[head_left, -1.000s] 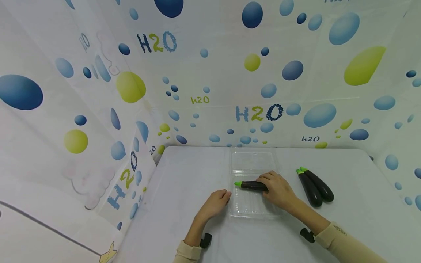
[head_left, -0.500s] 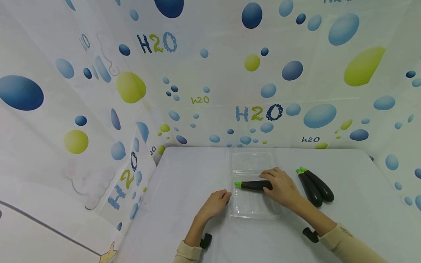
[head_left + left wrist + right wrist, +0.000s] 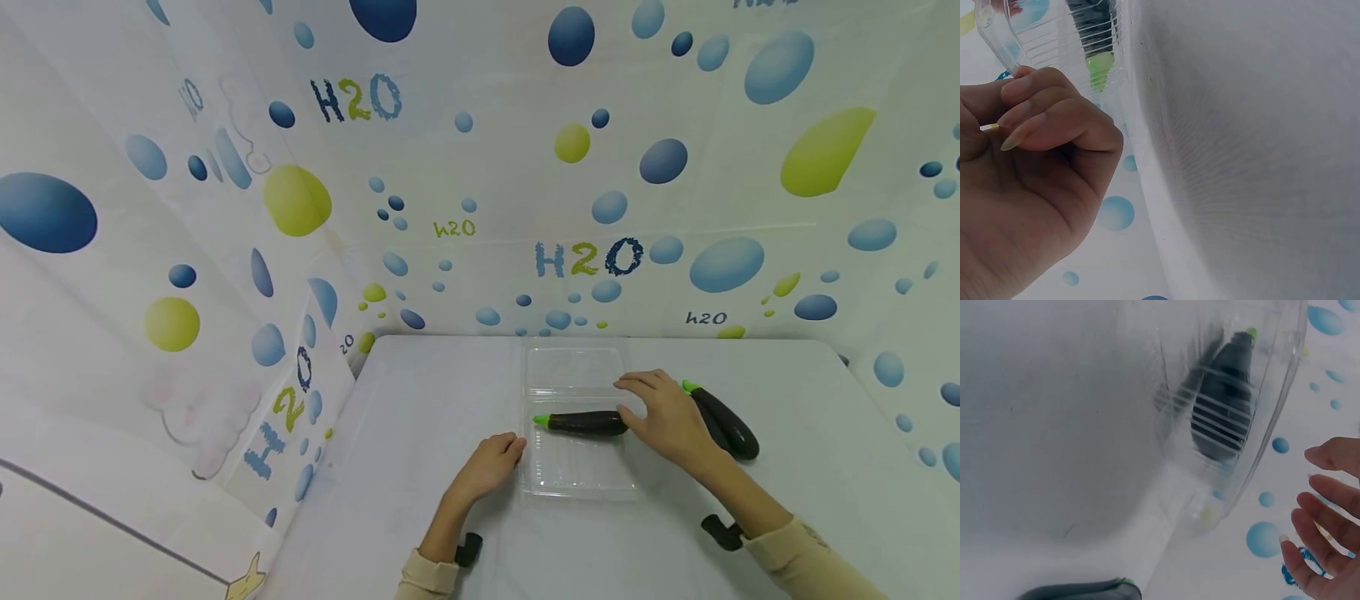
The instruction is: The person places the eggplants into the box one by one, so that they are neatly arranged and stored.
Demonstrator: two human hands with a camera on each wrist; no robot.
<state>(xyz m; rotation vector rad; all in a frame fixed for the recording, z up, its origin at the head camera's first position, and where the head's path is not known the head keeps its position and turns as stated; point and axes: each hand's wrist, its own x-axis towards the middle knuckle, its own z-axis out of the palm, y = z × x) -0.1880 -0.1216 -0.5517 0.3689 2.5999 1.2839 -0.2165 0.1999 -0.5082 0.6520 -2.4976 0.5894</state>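
A clear plastic container [image 3: 579,477] with its lid folded back lies on the white table. One dark eggplant [image 3: 585,423] with a green stem rests across its near half, stem to the left. My left hand [image 3: 491,463] pinches the container's left rim; the left wrist view shows the curled fingers [image 3: 1054,103] at the clear edge. Just past the eggplant's thick end, my right hand [image 3: 666,421] hovers with its fingers spread and nothing in them. The eggplant [image 3: 1222,403] shows through the container's ribbed wall in the right wrist view.
Two more eggplants [image 3: 726,423] lie side by side on the table [image 3: 420,392] to the right, partly behind the right hand. A printed curtain [image 3: 480,167] rises behind the table's far edge.
My right hand has let go of the eggplant and moved right, its fingers opening. The eggplant stays in the container. The left hand has kept its place on the rim.
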